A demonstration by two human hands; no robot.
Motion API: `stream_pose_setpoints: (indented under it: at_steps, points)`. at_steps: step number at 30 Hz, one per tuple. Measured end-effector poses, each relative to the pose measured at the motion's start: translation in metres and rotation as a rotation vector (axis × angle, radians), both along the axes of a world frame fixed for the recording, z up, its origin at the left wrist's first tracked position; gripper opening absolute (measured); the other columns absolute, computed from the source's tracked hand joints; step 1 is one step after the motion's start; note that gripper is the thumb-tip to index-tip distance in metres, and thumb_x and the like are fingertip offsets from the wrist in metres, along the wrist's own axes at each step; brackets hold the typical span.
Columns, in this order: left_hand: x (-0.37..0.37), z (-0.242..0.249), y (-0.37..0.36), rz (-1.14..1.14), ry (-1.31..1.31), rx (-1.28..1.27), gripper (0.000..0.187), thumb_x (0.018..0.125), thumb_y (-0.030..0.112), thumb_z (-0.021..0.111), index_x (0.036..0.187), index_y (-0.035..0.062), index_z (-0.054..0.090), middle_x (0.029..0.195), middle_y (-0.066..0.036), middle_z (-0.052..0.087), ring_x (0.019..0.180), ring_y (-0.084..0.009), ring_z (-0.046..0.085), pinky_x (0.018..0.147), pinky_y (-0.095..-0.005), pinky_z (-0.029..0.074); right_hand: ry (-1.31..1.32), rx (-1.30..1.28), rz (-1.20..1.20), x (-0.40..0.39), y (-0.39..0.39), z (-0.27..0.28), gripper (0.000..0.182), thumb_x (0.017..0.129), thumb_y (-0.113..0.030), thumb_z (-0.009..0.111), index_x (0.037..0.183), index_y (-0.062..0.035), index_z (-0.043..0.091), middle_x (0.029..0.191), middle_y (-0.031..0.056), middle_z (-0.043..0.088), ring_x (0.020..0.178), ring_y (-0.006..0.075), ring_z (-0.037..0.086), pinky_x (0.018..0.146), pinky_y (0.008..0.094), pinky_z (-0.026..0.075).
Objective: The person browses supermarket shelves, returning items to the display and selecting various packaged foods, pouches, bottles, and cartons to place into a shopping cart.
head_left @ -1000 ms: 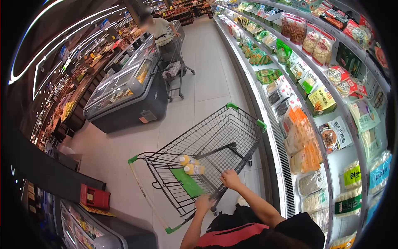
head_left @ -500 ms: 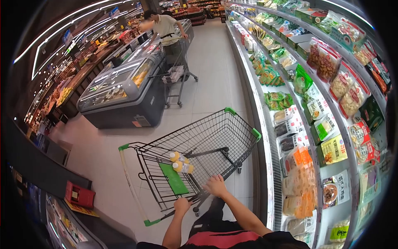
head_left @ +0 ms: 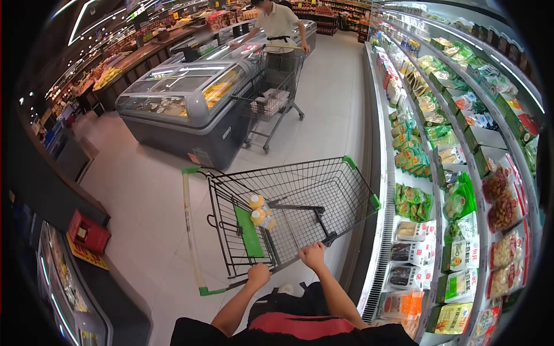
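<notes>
Black wire, green corners: a shopping cart [head_left: 363,183] stands skewed on pale floor tiles [head_left: 158,196], its long near side toward a person in a black and red shirt [head_left: 306,324], its front corner close to the lit shelves [head_left: 376,265]. Pale handle [head_left: 186,230] off to that person's left. Left hand [head_left: 258,275] on the near top rail, toward the handle end; fingers together, clamped on the rail. Right hand [head_left: 312,255] farther along the same side, fingers bunched in a fist on the rail; tips hidden from where I stand. In the cart, two yellow bottles [head_left: 264,219] lie side by side, caps toward the handle, close to a green panel [head_left: 249,232]. Beyond, a second person [head_left: 277,26] in a pale shirt leans at a glass-topped freezer [head_left: 179,135], one arm stretched toward it, a second cart [head_left: 268,106] with packages in it alongside. Shelves to the right: bagged and boxed food in rows, a bright green bag [head_left: 460,196] among them. Far left, low: a red box [head_left: 89,232] by a yellow sign [head_left: 86,252].
</notes>
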State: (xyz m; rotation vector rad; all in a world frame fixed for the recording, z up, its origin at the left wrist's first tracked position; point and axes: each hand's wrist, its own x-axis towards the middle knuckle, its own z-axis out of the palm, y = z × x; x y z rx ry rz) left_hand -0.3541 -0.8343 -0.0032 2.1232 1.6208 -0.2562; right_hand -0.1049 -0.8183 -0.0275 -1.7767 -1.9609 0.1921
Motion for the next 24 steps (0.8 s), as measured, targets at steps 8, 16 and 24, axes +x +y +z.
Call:
stream_pose_setpoints:
  at_steps: [8, 16, 24]
  points:
    - [0.108, 0.002, 0.164, 0.015, -0.015, 0.046, 0.031, 0.080, 0.034, 0.069, 0.087, 0.0045, 0.074, 0.085, -0.019, 0.069, 0.081, -0.0362, 0.069, 0.070, -0.0465, 0.055, 0.014, 0.064, -0.046, 0.102, 0.170, 0.003, 0.023, 0.081, -0.025, 0.059, 0.068, -0.0097, 0.071, 0.076, 0.0060, 0.067, 0.081, 0.0278, 0.059, 0.096, 0.0478, 0.036]
    - [0.216, 0.012, 0.328, 0.051, 0.028, 0.045, 0.032, 0.078, 0.038, 0.069, 0.088, 0.0075, 0.074, 0.086, -0.016, 0.069, 0.081, -0.0341, 0.069, 0.069, -0.0454, 0.054, -0.008, -0.003, 0.028, 0.211, 0.334, 0.007, 0.028, 0.085, -0.030, 0.057, 0.074, -0.0105, 0.073, 0.078, 0.0081, 0.066, 0.085, 0.0310, 0.058, 0.097, 0.0494, 0.036]
    - [0.326, 0.019, 0.504, 0.060, 0.035, 0.054, 0.031, 0.077, 0.036, 0.067, 0.086, 0.0076, 0.075, 0.086, -0.016, 0.069, 0.081, -0.0344, 0.069, 0.071, -0.0452, 0.054, 0.000, 0.093, -0.071, 0.311, 0.507, 0.006, 0.029, 0.085, -0.027, 0.057, 0.070, -0.0085, 0.073, 0.079, 0.0075, 0.064, 0.088, 0.0308, 0.057, 0.100, 0.0495, 0.035]
